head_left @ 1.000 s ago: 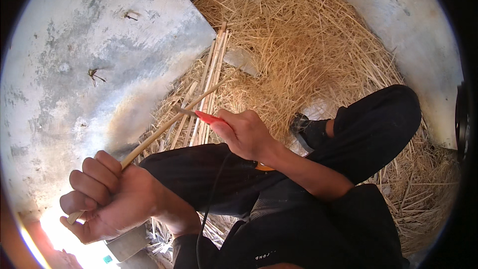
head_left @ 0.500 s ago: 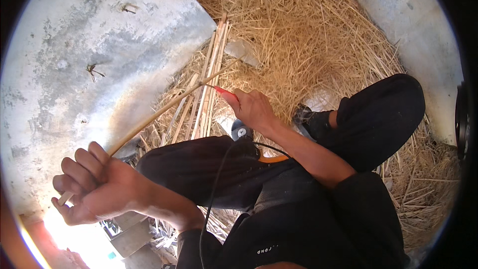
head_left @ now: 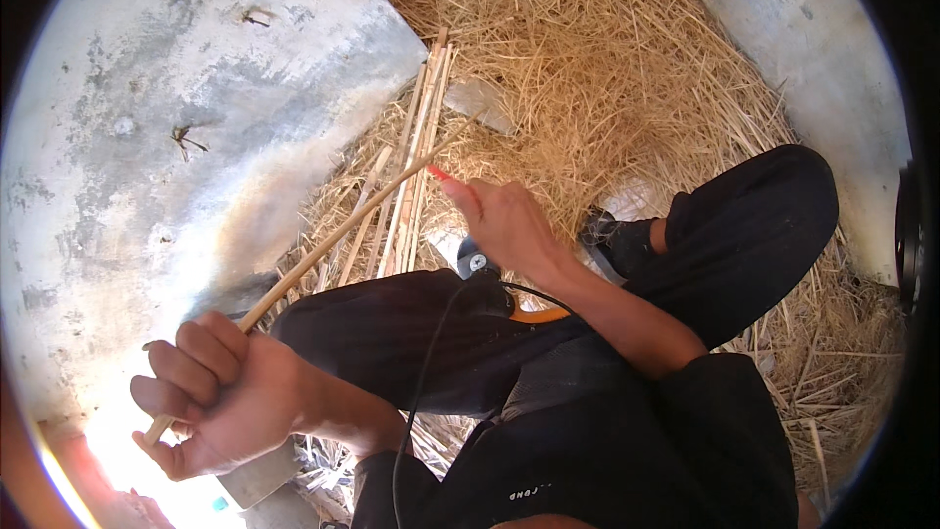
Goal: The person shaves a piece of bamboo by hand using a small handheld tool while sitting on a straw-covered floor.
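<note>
A long, thin wooden stick (head_left: 338, 232) slants up from the lower left toward the straw. My left hand (head_left: 230, 387) is closed around its lower part, and a short end pokes out past the thumb. At the stick's upper part, my right hand (head_left: 504, 220) grips a small knife with a red handle (head_left: 438, 173). The red tip of the handle meets the stick; the blade cannot be made out. Beyond the knife, the stick tapers to a thin end.
Several pale split strips (head_left: 416, 176) lie on straw (head_left: 587, 69) behind the stick. A stained wall slab (head_left: 225, 69) stands on the left. An orange-handled tool (head_left: 537, 314) and a black cable (head_left: 431, 353) are by my lap.
My left hand has moved right and slightly down with the stick, sliding it past the knife toward the near end. The knife has shifted slightly right, so less stick shows beyond it.
</note>
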Motion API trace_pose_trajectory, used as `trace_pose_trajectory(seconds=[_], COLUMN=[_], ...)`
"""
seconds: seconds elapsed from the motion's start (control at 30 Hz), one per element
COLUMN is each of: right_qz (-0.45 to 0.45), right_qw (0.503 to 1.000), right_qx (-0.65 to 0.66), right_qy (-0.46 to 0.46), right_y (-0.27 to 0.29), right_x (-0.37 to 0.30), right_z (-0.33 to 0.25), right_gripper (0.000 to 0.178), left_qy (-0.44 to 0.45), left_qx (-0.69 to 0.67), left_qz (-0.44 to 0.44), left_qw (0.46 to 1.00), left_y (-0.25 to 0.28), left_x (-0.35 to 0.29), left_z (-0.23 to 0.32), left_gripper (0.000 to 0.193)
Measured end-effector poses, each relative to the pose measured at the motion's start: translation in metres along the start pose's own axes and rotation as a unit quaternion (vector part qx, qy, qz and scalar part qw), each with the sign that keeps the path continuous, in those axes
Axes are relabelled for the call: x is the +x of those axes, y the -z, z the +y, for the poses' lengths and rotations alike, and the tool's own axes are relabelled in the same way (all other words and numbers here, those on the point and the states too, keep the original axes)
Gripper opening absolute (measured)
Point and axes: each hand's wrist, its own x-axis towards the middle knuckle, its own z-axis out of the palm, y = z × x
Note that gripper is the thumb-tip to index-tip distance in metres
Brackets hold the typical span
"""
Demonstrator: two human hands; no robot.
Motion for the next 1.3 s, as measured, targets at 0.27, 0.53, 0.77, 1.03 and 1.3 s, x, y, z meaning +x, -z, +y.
trace_pose_trajectory(seconds=[0.27, 0.53, 0.77, 1.03, 1.3], right_qz=[0.008, 0.017, -0.048, -0.098, -0.049], right_qw=[1.000, 0.982, 0.993, 0.984, 0.976], right_qx=[-0.003, 0.113, -0.014, -0.051, 0.214], right_qy=[-0.020, 0.150, -0.103, -0.137, 0.006], right_y=[-0.024, -0.012, -0.010, -0.038, 0.011], right_x=[0.009, -0.006, 0.015, 0.008, 0.003], right_z=[0.031, -0.024, 0.034, 0.079, -0.046], right_gripper=[0.049, 0.037, 0.039, 0.055, 0.046], left_qy=[-0.058, -0.054, -0.055, -0.052, -0.012], left_qx=[0.054, 0.078, 0.042, 0.074, -0.004], left_qz=[0.218, 0.237, 0.268, 0.298, -0.073], left_qw=[0.973, 0.967, 0.961, 0.950, 0.997], left_y=[-0.033, -0.037, -0.038, -0.036, 0.011], left_x=[0.002, 0.000, 0.003, 0.008, -0.002], left_z=[-0.013, -0.013, -0.010, -0.013, -0.007], left_gripper=[0.039, 0.039, 0.039, 0.037, 0.031])
